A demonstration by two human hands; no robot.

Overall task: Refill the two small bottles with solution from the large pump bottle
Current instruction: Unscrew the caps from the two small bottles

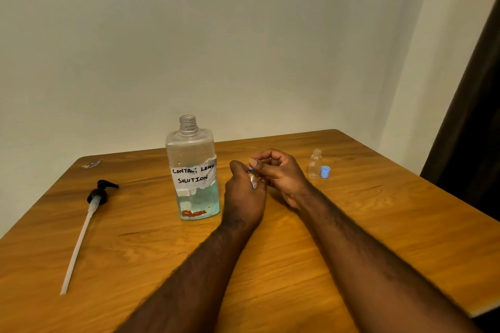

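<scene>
The large clear bottle [193, 170] stands open-necked in the middle of the table, holding blue liquid in its lower part and labelled "contact lens solution". Its black pump head with a long white tube [86, 222] lies flat to the left. My left hand [243, 194] is wrapped around a small clear bottle [253, 178], mostly hidden by my fingers. My right hand [276, 173] pinches the blue cap at that bottle's top. A second small clear bottle [314, 163] stands uncapped to the right, its blue cap [325, 171] lying beside it.
The wooden table [378, 224] meets a pale wall at the back. A small scrap of wrapper [92, 164] lies near the far left corner. A dark curtain [473, 130] hangs past the table's right edge.
</scene>
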